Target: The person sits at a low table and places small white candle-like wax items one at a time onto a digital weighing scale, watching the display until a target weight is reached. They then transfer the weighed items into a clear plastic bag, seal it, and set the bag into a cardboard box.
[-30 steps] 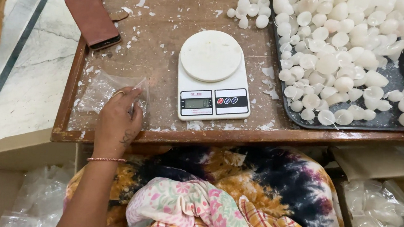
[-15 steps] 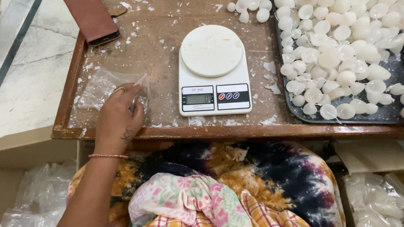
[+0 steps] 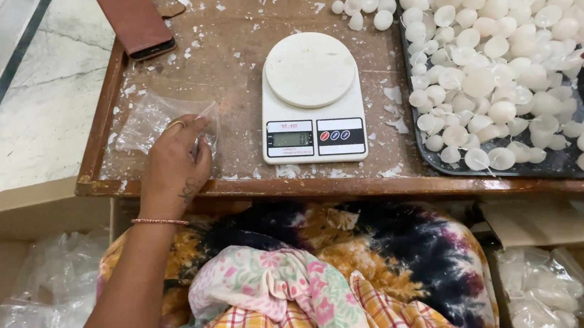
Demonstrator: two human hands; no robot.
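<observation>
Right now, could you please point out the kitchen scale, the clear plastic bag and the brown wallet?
kitchen scale [image 3: 309, 69], head view, middle of its round white platform.
clear plastic bag [image 3: 146, 121], head view, flat middle.
brown wallet [image 3: 131, 14], head view, centre of its cover.

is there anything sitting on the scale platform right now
No, the round white platform of the scale is bare; the white pieces lie on the black tray beside it.

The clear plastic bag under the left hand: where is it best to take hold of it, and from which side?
The clear plastic bag lies flat on the wooden table, with the left hand resting on its right end. Probably best is to pinch the thin right edge under the fingertips, coming from above on the near side, since a flat limp film gives no other raised part.
</observation>
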